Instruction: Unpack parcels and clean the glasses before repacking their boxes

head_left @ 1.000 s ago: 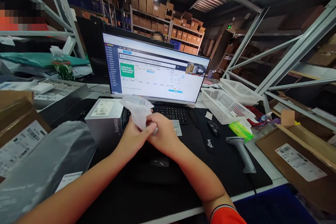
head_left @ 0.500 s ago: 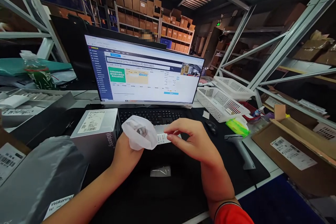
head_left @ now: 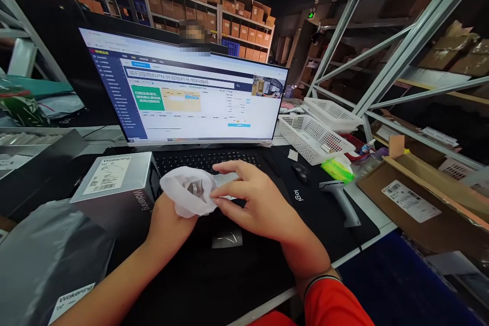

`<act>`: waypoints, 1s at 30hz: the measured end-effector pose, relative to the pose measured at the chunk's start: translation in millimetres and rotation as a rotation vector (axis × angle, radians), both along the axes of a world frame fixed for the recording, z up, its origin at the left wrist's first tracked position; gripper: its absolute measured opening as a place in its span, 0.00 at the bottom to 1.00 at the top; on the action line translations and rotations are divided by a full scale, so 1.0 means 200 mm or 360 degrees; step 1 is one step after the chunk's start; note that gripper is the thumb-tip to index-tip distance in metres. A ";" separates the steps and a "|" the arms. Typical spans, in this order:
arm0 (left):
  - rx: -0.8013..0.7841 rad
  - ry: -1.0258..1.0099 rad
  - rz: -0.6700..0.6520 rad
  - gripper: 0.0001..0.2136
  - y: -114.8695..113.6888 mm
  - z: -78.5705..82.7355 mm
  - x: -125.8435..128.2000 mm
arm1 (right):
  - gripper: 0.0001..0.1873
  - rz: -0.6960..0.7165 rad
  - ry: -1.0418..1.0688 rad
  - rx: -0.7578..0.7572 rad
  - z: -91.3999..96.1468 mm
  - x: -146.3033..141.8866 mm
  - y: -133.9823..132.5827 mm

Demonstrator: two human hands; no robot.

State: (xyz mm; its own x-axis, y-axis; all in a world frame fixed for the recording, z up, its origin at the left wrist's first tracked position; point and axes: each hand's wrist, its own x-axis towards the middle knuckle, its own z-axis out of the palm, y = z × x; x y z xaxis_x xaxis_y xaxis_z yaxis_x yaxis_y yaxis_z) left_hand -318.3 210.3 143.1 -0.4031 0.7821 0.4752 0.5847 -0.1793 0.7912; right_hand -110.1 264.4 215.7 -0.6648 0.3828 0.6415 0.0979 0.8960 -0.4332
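Observation:
My left hand (head_left: 168,221) is closed round a small white plastic bag (head_left: 187,191) with a metal part inside, held over the black desk mat (head_left: 244,275) in front of the keyboard (head_left: 202,159). My right hand (head_left: 255,204) is against the bag's right side, its fingers pinching a small white label that is mostly hidden under them. A grey "Wakening" box (head_left: 114,183) stands just left of my left hand. A small clear bag (head_left: 227,238) lies on the mat below my hands.
A monitor (head_left: 183,94) stands behind the keyboard. To the right lie a mouse (head_left: 300,173), a handheld scanner (head_left: 338,198), white baskets (head_left: 315,135) and an open cardboard box (head_left: 416,204). A grey poly bag (head_left: 46,260) lies at the left. Shelves of cartons stand behind.
My right hand drew a label away from the bag, then came back against its right side. The view has shifted down and right.

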 end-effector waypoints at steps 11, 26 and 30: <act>-0.0126 0.0016 -0.0035 0.16 0.04 0.04 0.01 | 0.06 0.0073 0.0120 -0.0590 -0.06 -0.10 0.10; -0.0321 0.0131 -0.0206 0.19 0.03 0.10 -0.06 | 0.09 -0.0326 -0.0312 -0.0284 -0.05 -0.10 0.16; -0.0367 0.0205 -0.0314 0.18 0.03 0.14 -0.09 | 0.10 -0.0245 -0.0217 -0.0384 -0.06 -0.11 0.17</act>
